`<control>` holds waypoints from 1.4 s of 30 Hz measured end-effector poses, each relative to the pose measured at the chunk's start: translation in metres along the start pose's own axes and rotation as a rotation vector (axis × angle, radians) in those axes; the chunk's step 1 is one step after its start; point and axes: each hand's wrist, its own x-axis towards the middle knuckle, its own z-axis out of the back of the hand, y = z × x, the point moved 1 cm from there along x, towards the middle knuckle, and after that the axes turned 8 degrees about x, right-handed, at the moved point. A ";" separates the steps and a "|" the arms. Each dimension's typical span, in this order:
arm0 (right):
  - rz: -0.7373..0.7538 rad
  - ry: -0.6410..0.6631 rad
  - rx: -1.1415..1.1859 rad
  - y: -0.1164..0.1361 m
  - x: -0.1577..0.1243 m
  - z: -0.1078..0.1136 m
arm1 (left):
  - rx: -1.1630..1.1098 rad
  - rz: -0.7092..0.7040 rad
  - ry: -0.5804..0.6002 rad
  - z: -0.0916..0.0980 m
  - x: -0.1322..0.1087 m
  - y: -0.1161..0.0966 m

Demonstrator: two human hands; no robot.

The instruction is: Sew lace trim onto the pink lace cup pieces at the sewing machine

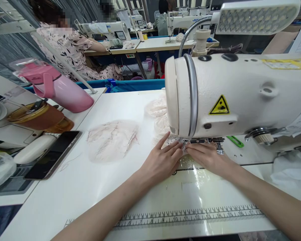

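Pale pink lace fabric [162, 124] lies bunched under the head of a white sewing machine [228, 87], partly hidden behind it. At the presser foot, my left hand [163, 157] grips the lace from the left, its little finger stretched away from the others. My right hand [209, 155] comes in from the right with its fingers together on the lace edge; its thumb is hidden. Both sets of fingertips nearly meet beside a metal attachment [207, 140]. A second sheer lace piece [112, 139] with loose threads lies flat on the table to the left.
A dark phone [54, 155], a brown cup [40, 117] and a pink bottle [60, 88] are at the left. Green thread snips [235, 141] lie behind my right hand. A printed ruler [165, 217] runs along the front edge. A co-worker [65, 50] sits beyond the table.
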 end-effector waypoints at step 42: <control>0.161 -0.058 0.462 0.010 0.005 0.015 | 0.106 -0.284 -0.251 0.012 -0.008 -0.002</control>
